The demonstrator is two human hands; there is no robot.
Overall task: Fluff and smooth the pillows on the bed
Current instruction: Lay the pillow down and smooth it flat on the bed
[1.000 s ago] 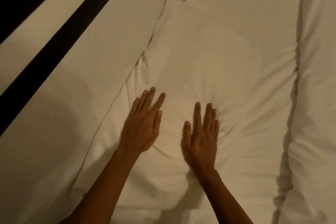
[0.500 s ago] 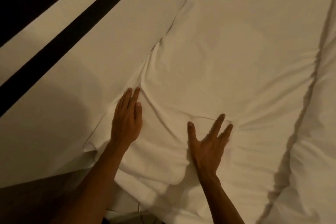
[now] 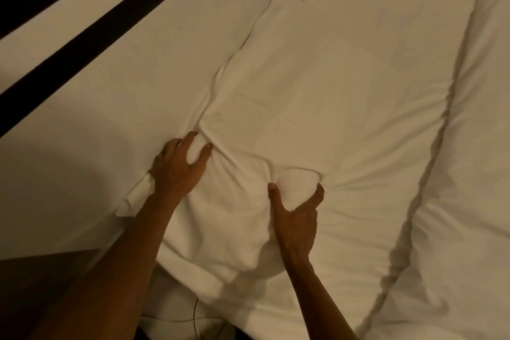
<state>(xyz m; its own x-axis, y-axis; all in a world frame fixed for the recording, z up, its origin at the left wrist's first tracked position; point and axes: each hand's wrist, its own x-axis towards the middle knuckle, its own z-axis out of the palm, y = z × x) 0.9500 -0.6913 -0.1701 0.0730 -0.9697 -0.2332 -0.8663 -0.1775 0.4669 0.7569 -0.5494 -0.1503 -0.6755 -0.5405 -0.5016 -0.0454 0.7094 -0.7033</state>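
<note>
A white pillow lies flat on the bed, running from the near edge toward the far centre. My left hand clutches a fold of the pillow's left edge, fingers curled into the fabric. My right hand pinches a bulge of the pillow near its near middle, between thumb and fingers. Creases fan out from both grips. A second pillow lies alongside on the left, touching the first.
A puffy white duvet with a ruffled seam runs down the right side. A dark headboard stripe crosses the upper left. At the bottom, a thin white cable lies below the bed's edge beside a dark surface.
Both hands went from lying flat on the pillow to gripping its fabric. The left hand moved left to the pillow's edge; the right hand bunched up a fold.
</note>
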